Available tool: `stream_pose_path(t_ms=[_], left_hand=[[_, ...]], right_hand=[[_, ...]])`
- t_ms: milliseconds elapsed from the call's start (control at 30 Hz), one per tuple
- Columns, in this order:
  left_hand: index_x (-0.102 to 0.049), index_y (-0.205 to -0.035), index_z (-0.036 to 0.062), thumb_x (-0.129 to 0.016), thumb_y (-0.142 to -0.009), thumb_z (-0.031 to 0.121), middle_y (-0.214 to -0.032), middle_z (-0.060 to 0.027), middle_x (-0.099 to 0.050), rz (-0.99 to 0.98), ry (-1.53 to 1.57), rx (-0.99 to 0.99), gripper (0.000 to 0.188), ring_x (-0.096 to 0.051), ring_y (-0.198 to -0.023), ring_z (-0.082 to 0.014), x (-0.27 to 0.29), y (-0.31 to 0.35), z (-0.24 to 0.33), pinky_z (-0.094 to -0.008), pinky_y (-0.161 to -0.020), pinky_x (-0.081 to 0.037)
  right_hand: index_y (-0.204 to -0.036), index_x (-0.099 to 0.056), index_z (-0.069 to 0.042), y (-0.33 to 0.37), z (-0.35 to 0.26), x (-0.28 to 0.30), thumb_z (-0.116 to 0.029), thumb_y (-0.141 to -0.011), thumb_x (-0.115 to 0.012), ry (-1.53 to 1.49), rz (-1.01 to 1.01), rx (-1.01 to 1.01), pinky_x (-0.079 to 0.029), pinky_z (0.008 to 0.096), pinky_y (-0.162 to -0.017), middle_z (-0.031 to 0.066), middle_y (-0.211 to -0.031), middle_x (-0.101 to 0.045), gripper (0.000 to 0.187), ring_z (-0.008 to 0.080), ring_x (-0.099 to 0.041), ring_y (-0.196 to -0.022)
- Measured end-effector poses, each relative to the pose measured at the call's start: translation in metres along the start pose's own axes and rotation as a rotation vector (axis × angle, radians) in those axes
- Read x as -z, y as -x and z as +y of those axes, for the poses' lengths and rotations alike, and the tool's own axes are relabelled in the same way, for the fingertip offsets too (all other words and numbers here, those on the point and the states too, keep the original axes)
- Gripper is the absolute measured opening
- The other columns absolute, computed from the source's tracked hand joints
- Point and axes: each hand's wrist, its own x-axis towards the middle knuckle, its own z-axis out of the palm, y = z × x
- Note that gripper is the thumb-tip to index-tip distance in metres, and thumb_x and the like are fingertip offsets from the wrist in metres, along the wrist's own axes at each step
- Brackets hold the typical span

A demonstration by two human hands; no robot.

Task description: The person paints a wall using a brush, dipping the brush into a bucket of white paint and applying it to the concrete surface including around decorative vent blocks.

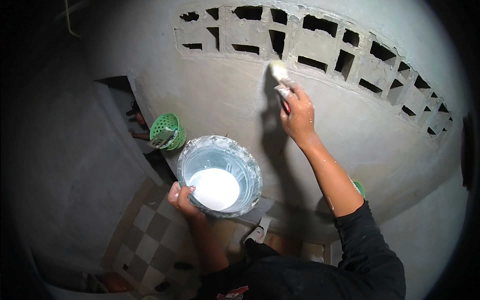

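My right hand (pixel 299 111) is wrapped round the handle of a paintbrush (pixel 279 73). The pale bristles touch or nearly touch the wall (pixel 225 85) just under a row of ventilation blocks (pixel 257 30); the exact contact is hard to tell. White paint specks my right hand and forearm. My left hand (pixel 184 198) grips the rim of a bucket (pixel 220 142), thumb inside and fingers outside. White paint (pixel 215 189) lies in the tilted bucket, whose rim is crusted with dried splashes.
A green perforated basket (pixel 175 131) stands by a dark opening (pixel 120 92) at the left. Part of another green thing (pixel 359 188) shows behind my right forearm. Below are checkered floor tiles (pixel 145 217) and a foot in a light shoe (pixel 256 233).
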Motion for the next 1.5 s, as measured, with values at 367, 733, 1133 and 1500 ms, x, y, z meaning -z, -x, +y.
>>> stream_pose_path(t_ms=[367,733,1133,1500], left_hand=[[-0.054,-0.074,-0.0009,-0.053,-0.069,0.011,-0.073,-0.0075,-0.059,-0.017,-0.011,-0.041,0.013,-0.057,-0.065,-0.017,0.004,0.0,-0.006,-0.0275,-0.063,-0.049],[-0.049,-0.064,0.0004,-0.054,-0.064,0.004,-0.066,-0.0057,-0.055,0.108,0.086,-0.001,0.006,-0.049,-0.061,-0.015,-0.027,0.013,0.013,-0.0259,-0.061,-0.042],[-0.053,-0.067,-0.0018,-0.055,-0.064,0.002,-0.067,-0.0061,-0.059,0.104,0.016,-0.016,0.005,-0.05,-0.06,-0.0135,0.004,-0.002,0.0,-0.0251,-0.062,-0.043],[-0.053,-0.068,-0.0006,-0.054,-0.068,0.008,-0.069,-0.0056,-0.056,0.094,-0.065,-0.054,0.009,-0.053,-0.062,-0.0152,0.031,-0.011,-0.008,-0.0266,-0.062,-0.046]], right_hand=[[-0.119,-0.066,-0.004,0.039,-0.005,-0.027,0.0,-0.077,-0.071,-0.085,-0.331,-0.062,-0.054,0.0472,-0.093,0.0163,-0.125,-0.062,0.043,0.0378,-0.063,-0.112],[-0.119,-0.068,-0.005,0.069,0.019,-0.056,0.007,-0.074,-0.066,0.082,-0.348,0.096,-0.055,0.045,-0.09,0.0155,-0.122,-0.063,0.047,0.0386,-0.064,-0.107],[-0.111,-0.066,0.001,0.025,0.016,-0.083,-0.009,-0.087,-0.063,0.178,-0.056,0.195,-0.052,0.0504,-0.09,0.0225,-0.126,-0.06,0.026,0.0423,-0.061,-0.11],[-0.107,-0.064,-0.003,-0.045,-0.023,-0.053,-0.002,-0.081,-0.068,-0.079,-0.126,0.114,-0.051,0.0499,-0.094,0.0179,-0.116,-0.058,0.026,0.0403,-0.059,-0.112]])
